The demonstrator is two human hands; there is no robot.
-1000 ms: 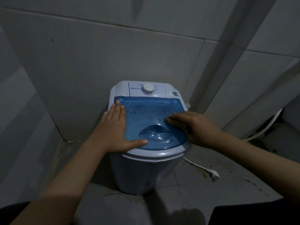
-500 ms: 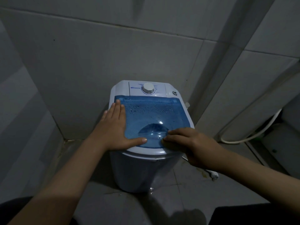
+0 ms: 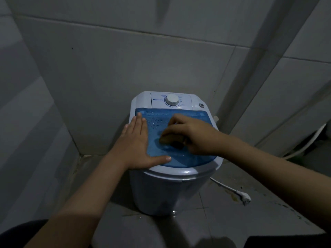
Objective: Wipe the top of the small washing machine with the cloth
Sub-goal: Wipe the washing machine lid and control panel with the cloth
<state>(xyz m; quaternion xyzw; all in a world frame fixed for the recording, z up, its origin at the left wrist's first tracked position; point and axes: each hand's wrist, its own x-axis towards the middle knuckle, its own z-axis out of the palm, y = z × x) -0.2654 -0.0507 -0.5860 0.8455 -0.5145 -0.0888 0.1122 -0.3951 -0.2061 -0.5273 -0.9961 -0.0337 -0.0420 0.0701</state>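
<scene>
A small white washing machine (image 3: 161,192) stands in a tiled corner, its blue see-through lid (image 3: 180,161) dotted with water drops. My left hand (image 3: 136,145) lies flat on the lid's left edge, fingers together and thumb stretched along the front. My right hand (image 3: 195,135) presses a small brownish cloth (image 3: 170,139) onto the middle of the lid, fingers curled over it. Most of the cloth is hidden under that hand. Behind the lid is the white control panel with a round dial (image 3: 172,100).
Tiled walls close in behind and to the left of the machine. A white cord with a plug (image 3: 245,198) lies on the stained floor at the right. A white hose (image 3: 308,142) curves along the far right wall.
My right hand, with the cloth, slid from the lid's right side to its front edge, then back up to the middle. My left hand stayed put.
</scene>
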